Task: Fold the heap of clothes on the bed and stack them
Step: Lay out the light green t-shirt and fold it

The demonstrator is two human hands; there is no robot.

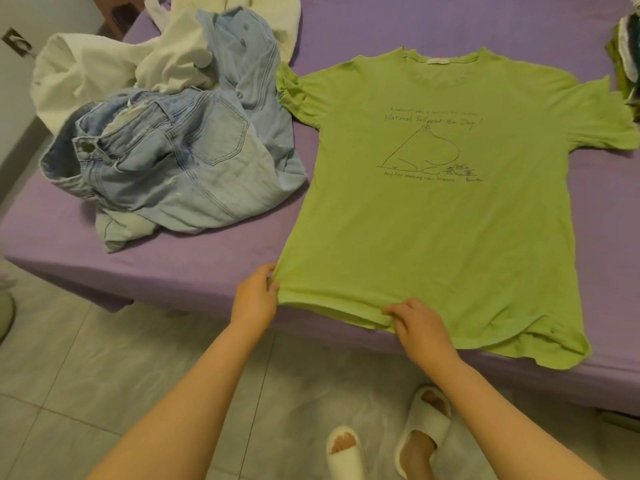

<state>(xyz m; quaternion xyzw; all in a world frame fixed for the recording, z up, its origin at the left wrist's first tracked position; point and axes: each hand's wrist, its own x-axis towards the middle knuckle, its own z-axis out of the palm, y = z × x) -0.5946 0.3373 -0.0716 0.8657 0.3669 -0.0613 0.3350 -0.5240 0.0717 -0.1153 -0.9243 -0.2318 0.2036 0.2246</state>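
The lime-green cotton T-shirt with a line drawing (pixel 446 209) lies face up on the purple-sheeted bed (pixel 450 26), its hem pinched in the grip of the left hand (pixel 255 299) and right hand (pixel 420 323), likely to pull it smooth before folding.

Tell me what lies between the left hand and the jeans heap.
In the head view, only bare purple bed sheet separates the left hand, pinching the green T-shirt hem corner, from the jeans.
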